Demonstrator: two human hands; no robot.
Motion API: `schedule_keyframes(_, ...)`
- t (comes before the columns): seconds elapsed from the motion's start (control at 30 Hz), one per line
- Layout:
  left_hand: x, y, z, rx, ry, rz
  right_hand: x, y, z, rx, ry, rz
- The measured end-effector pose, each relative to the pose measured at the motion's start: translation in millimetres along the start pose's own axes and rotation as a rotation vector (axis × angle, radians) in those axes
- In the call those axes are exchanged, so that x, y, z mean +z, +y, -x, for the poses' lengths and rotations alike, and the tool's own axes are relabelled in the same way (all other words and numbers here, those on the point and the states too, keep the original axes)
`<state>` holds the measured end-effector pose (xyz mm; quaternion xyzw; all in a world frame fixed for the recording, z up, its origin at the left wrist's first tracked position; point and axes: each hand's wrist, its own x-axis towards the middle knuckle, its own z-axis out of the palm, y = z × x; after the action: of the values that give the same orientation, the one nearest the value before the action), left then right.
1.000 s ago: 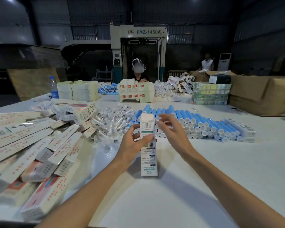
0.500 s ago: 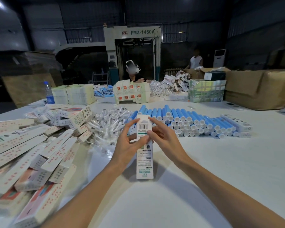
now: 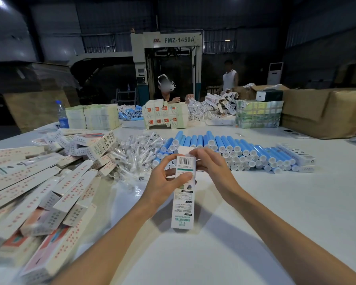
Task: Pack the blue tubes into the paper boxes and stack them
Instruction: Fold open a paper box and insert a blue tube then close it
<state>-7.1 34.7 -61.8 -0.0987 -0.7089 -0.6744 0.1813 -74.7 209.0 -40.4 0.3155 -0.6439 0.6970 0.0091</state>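
A tall white paper box [image 3: 183,204] with green print and a barcode stands upright on the white table [image 3: 275,212] in front of me. My left hand [image 3: 162,182] grips its upper part from the left, thumb across the front. My right hand [image 3: 210,167] pinches the box's top flap from the right. Behind the box lies a long pile of blue tubes [image 3: 245,150] with white caps, ends toward me. A heap of packed white boxes [image 3: 39,192] with red print covers the table's left side.
Clear bagged small parts [image 3: 136,155] lie between the box heap and the tubes. Two boxes [image 3: 296,154] sit at the tube pile's right end. Across the table sits a person [image 3: 167,91] behind flat carton stacks [image 3: 164,117]; a water bottle [image 3: 61,115] and brown cartons [image 3: 325,112] stand at the back.
My right hand came from above the tubes to the box top and now pinches the flap. The left hand kept its hold on the upright box.
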Motion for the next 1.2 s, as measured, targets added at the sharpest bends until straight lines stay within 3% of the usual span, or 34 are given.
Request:
schedule_keyframes(0.07, 1, 2, 1, -0.010, -0.025, 0.012, -4, -4, -7, 0.011, 0.040, 0.014)
schedule_keyframes(0.23, -1, 4, 4, -0.029, -0.067, 0.012, -12, -9, -19, 0.050, -0.063, 0.129)
schedule_keyframes(0.47, 1, 3, 5, -0.029, -0.086, -0.031, -13, -4, -17, -0.171, -0.073, 0.280)
schedule_keyframes(0.83, -2, 3, 3, -0.033, -0.071, -0.060, -18, -7, -13, 0.004, -0.125, -0.035)
schedule_keyframes(1.2, 0, 2, 3, -0.060, -0.105, -0.002, -19, -12, -14, 0.142, -0.080, -0.063)
